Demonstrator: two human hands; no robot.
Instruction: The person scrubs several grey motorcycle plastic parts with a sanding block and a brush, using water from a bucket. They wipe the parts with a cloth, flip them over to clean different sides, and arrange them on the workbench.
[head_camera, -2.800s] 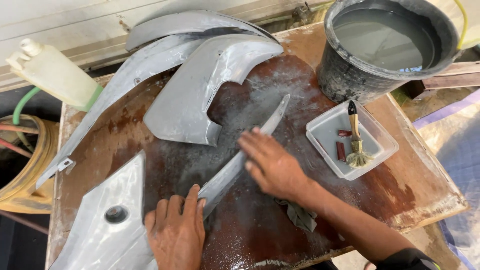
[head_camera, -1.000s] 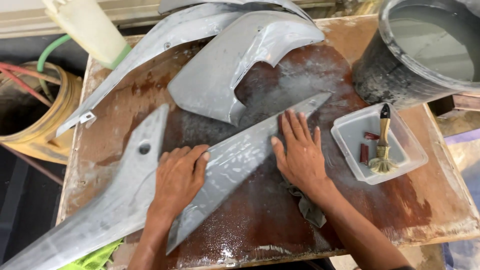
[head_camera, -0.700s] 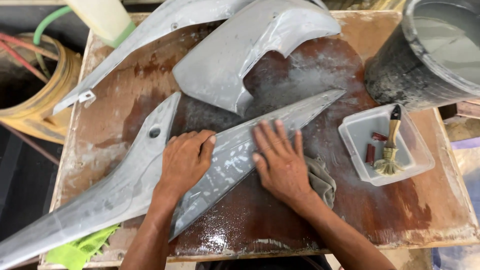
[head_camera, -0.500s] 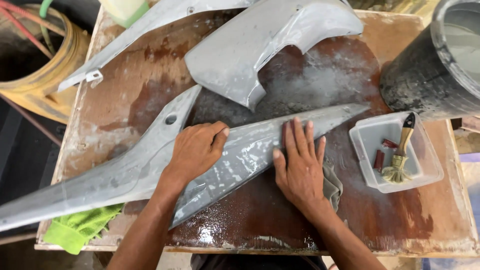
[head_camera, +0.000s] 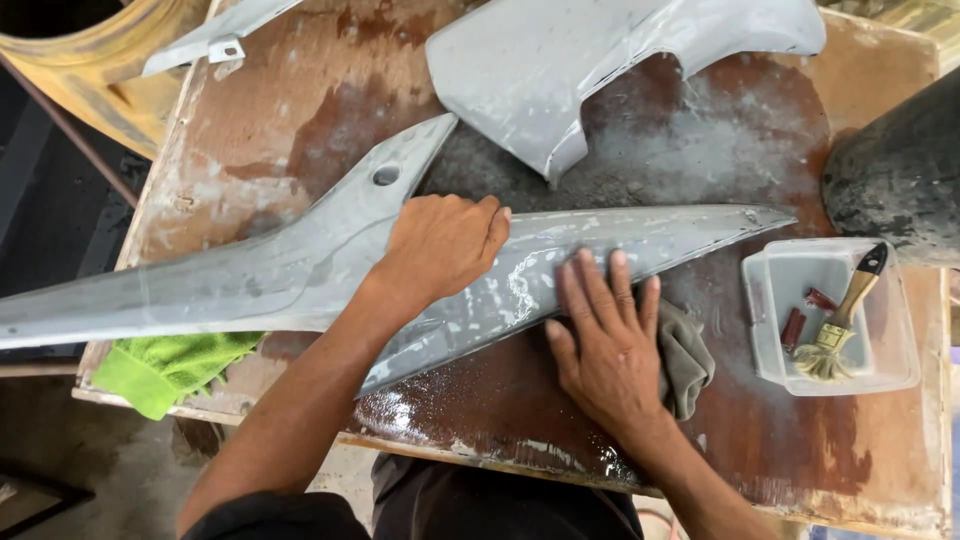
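A: Head view, item one?
B: Long grey tapered panel (head_camera: 600, 250), wet and glossy, lay flat on the desk (head_camera: 250, 120), running from lower centre up to a point at right of centre.

A: Hands?
B: Left hand (head_camera: 440, 245), centre of frame, rested palm-down with fingers curled loosely over the panel's upper edge; it gripped nothing closed. Right hand (head_camera: 605, 345), lower centre, lay flat with fingers spread wide, fingertips on the panel's lower edge, palm over a grey rag (head_camera: 690, 360).

A: Adjacent stock?
B: A second, longer grey panel with a round hole (head_camera: 250, 280) stretched from the left edge to upper centre, touching the first under the left hand. A broad curved grey panel (head_camera: 560, 60) sat at top centre.

A: Sundries?
B: Clear plastic tray (head_camera: 890, 350), right side, holding a brush (head_camera: 845, 320); dark bucket (head_camera: 900, 170) just above it; green cloth (head_camera: 160, 365), lower left, hanging over the desk's edge.
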